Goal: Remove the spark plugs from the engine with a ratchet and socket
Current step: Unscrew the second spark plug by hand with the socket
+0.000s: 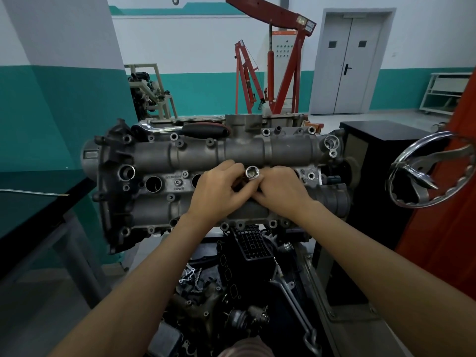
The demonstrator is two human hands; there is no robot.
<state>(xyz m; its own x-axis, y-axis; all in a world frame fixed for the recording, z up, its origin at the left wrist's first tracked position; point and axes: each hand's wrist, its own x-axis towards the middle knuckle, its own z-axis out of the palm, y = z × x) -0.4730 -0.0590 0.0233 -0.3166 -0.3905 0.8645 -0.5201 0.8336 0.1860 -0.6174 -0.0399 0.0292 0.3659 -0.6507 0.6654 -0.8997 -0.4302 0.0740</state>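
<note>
A grey engine cylinder head [154, 155] lies across a stand in front of me, with round spark plug wells [153, 183] along its middle. My left hand [219, 189] and my right hand [280, 188] meet over the centre wells, and both hold a chrome socket [252, 173] whose open end points up at me. My fingers hide what lies below the socket. A ratchet with a black handle [203, 130] rests on the far edge of the head, away from both hands.
A chrome handwheel [427, 171] sticks out at the right beside a black cabinet [381, 161]. A dark table [31, 202] with a thin rod stands at the left. Red engine hoists [273, 63] stand behind. Loose engine parts [231, 279] lie below.
</note>
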